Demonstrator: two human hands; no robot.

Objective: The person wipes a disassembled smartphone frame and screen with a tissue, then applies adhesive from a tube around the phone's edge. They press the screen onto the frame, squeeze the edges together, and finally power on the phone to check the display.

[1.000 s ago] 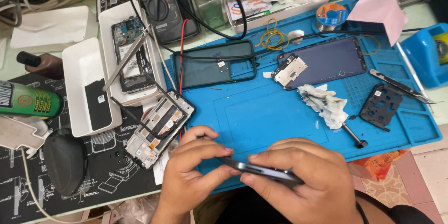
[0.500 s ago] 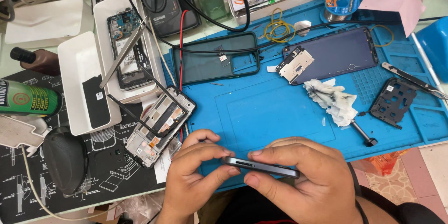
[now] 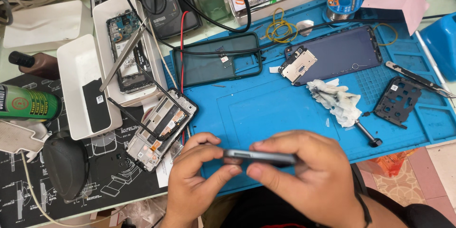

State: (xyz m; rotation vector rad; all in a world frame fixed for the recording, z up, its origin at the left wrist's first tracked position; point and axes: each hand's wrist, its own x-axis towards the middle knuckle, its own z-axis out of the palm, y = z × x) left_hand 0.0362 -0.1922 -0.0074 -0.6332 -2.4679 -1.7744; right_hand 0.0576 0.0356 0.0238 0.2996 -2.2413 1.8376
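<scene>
From the head camera, both hands hold a thin grey phone body (image 3: 259, 157) edge-on at about six o'clock in the view, just above the near edge of the blue work mat (image 3: 285, 109). The left hand (image 3: 194, 180) has its thumb and forefinger closed on the left end; the right hand (image 3: 308, 180) wraps the right end, fingers curled over the top edge and thumb beneath. Each grip is clamped on the phone body, which hangs clear of the desk (image 3: 28, 176).

The hold looks like the weak point. The piece is pinched only along its narrow edges, so a slip of either thumb could drop it onto the mat or off the near side. Squeezing the two ends unevenly might flex or twist the slim shell.

At nine to ten o'clock from the hands lies an open phone frame (image 3: 161, 128), just beside the left knuckles; a sideways nudge could knock it. A crumpled white cloth (image 3: 335, 100) and a small screwdriver (image 3: 368, 133) sit at one o'clock, near the right hand, and a loose elbow could sweep them.
</scene>
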